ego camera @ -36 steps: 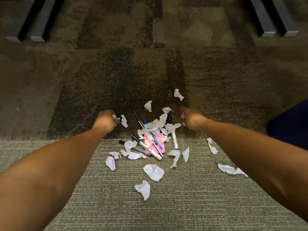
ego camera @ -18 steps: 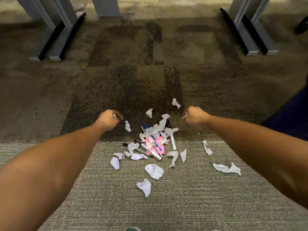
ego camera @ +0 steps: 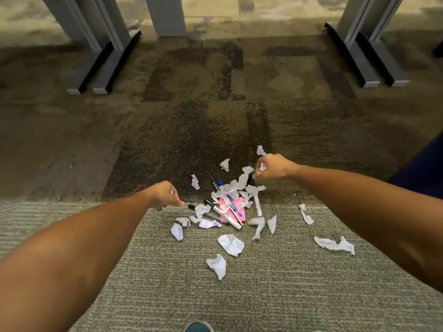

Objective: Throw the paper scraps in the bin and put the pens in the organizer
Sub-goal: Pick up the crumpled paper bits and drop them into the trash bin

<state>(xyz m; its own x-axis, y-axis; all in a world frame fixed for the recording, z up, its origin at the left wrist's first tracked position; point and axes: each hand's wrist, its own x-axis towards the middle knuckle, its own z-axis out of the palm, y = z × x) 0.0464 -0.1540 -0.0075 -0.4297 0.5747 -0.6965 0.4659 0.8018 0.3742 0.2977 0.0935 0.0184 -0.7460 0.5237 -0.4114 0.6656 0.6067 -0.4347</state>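
Several white paper scraps (ego camera: 230,244) lie scattered on the carpet around a small heap. In the heap several pens and markers (ego camera: 227,218) lie crossed over a pink sticky-note pad (ego camera: 236,213). My left hand (ego camera: 164,195) hovers just left of the heap, fingers curled, with a tiny white bit of paper showing in its fist. My right hand (ego camera: 273,167) is over the heap's far right edge, closed on a white paper scrap (ego camera: 262,167). No bin or organizer is in view.
Grey metal desk legs with long feet stand at the far left (ego camera: 103,68) and far right (ego camera: 369,65), with one post (ego camera: 165,15) between them. A dark blue shape (ego camera: 424,173) sits at the right edge. A shoe tip (ego camera: 197,327) shows at the bottom.
The camera has tilted up, so more of the desk legs shows. My left hand dropped toward the near side of the heap; my right hand stayed closed on its scrap.
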